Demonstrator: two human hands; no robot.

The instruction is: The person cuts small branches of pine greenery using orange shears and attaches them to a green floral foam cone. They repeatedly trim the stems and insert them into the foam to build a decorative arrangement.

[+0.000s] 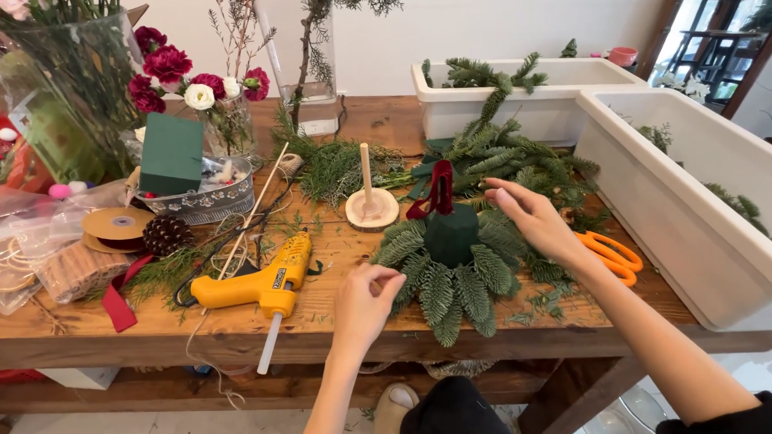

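Fingers of our right hand [532, 215] loosely curled, holding nothing, just right of the green foam cone [450, 231]. Our left hand [365, 300] pinches together, near-left; whether it grips anything we cannot tell. Cone upright mid-table amid fir sprigs [458, 288]; right hand nearer.

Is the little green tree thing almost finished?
Partly. Fir sprigs already ring the bottom of the green foam cone, and a dark red ribbon sits on top. The left hand hovers at the sprigs with fingers pinched; the right hand reaches beside the cone. The cone's sides are bare, so they likely need covering.
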